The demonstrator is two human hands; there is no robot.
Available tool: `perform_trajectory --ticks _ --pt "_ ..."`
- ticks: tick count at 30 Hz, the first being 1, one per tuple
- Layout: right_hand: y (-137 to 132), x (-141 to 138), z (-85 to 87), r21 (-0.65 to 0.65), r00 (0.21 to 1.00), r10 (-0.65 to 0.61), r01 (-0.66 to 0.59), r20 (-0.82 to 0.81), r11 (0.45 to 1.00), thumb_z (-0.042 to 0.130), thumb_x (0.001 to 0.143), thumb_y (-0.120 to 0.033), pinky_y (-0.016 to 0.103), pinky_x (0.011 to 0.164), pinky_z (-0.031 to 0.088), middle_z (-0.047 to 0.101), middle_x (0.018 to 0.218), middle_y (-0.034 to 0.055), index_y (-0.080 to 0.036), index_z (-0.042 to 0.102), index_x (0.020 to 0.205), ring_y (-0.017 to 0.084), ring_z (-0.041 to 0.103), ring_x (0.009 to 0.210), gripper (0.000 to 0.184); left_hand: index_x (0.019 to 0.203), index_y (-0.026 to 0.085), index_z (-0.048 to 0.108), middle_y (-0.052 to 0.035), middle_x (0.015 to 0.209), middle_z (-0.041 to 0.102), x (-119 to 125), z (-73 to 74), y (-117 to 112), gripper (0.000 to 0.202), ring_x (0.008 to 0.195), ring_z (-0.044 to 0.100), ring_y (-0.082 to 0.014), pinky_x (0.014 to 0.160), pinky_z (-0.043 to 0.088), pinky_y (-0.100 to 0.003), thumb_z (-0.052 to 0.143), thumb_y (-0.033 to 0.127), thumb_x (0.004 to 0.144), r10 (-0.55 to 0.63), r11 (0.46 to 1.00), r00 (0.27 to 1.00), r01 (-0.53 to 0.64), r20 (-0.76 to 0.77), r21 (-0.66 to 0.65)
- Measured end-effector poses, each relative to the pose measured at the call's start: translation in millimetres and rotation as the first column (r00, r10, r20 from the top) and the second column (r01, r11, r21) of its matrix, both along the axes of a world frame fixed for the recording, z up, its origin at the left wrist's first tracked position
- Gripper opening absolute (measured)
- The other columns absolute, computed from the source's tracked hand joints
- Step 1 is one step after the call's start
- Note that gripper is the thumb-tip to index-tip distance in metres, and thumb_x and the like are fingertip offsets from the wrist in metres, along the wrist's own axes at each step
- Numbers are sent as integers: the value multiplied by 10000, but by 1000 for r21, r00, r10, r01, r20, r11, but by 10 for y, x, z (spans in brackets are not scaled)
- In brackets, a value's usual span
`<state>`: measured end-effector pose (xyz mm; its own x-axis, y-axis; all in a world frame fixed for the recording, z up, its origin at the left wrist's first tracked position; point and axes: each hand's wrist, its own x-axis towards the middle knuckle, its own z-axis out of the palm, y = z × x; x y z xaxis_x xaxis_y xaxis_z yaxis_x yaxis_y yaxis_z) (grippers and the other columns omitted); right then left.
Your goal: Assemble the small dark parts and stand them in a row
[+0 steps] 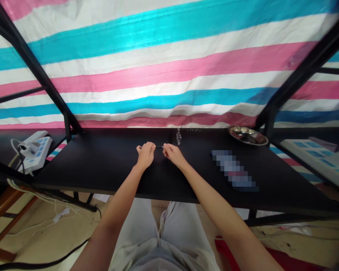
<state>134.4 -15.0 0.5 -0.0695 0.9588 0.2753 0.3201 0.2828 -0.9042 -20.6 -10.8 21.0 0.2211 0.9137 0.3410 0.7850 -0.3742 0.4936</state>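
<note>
Over the black table (107, 165) my left hand (145, 155) and my right hand (173, 153) face each other, a small gap apart. A short, thin dark strip (159, 147) spans that gap, and both hands have their fingers closed on its ends. Whether it is a cord or a stiff rod I cannot tell. Just beyond my right hand lies a small cluster of clear, bead-like pieces (178, 137). Several tiny clear pieces (193, 130) are scattered to its right, near the table's back edge.
A round shiny metal dish (248, 136) sits at the back right, with a blurred-out oblong object (234, 171) before it. White power strips (35, 154) lie on the left; another white unit (313, 154) is at right. Black frame posts and a striped sheet (164, 75) border the table.
</note>
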Motion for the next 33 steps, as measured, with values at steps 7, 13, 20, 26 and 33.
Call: perform_trajectory --ticks 7,13,20,26,33 --pt "-7 -9 7 18 1000 -1 1 7 1000 313 837 -580 223 510 346 449 510 -29 -200 436 573 93 398 471 479 770 189 481 12 837 564 15 -4 5 362 865 506 -127 857 250 -333 192 338 930 10 999 999 -9 38 -31" --pt "-35 1 34 64 999 11 -14 48 998 325 855 -535 231 561 358 458 531 -31 -197 432 573 94 413 496 453 689 178 497 17 772 590 16 -6 23 402 797 536 -115 887 268 -333 218 353 920 23 994 990 -8 139 -110" --pt "-38 1 21 65 997 19 -23 75 998 316 863 -526 230 568 357 466 545 -32 -193 443 604 91 418 502 440 563 165 498 7 571 522 -21 -41 63 494 594 492 -119 677 366 -256 274 488 863 11 978 902 81 432 -194" --pt "-53 -12 34 50 997 26 -29 76 998 314 863 -520 233 564 361 468 551 -33 -196 442 623 91 422 500 423 496 160 486 25 457 402 -38 -89 85 513 483 380 -99 558 316 -241 347 533 820 32 965 807 129 590 -229" --pt "-32 11 2 59 998 20 -23 52 998 346 854 -513 225 556 374 494 601 -28 -198 459 698 93 445 529 369 468 161 462 9 485 461 -44 -88 115 486 510 431 -97 599 350 -239 403 510 802 97 967 685 107 722 -231"
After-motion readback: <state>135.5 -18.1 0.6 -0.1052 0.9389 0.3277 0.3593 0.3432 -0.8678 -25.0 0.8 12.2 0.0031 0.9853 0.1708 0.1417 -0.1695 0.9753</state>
